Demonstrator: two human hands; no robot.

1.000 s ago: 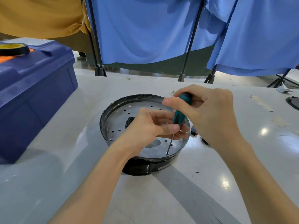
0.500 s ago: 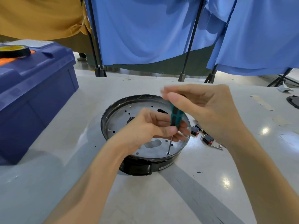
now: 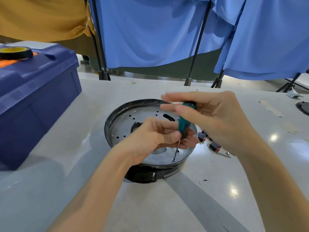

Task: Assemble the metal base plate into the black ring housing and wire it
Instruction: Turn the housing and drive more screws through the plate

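Your right hand (image 3: 217, 118) has loosened off the screwdriver (image 3: 184, 126): its grip, wrapped round the handle top a second ago, is now spread, the straight, blurred fingers just touching it. Your left hand (image 3: 150, 139) pinches the lower handle between thumb and fingers. The tip stands on a screw (image 3: 173, 159) at the near edge of the metal base plate (image 3: 123, 126), which lies inside the black ring housing (image 3: 143, 176) mid-table (image 3: 217, 190). Small wired switches (image 3: 214, 146) lie just right of the housing. A blue toolbox (image 3: 36, 91) carrying a tape roll (image 3: 15, 52) sits at the left edge.
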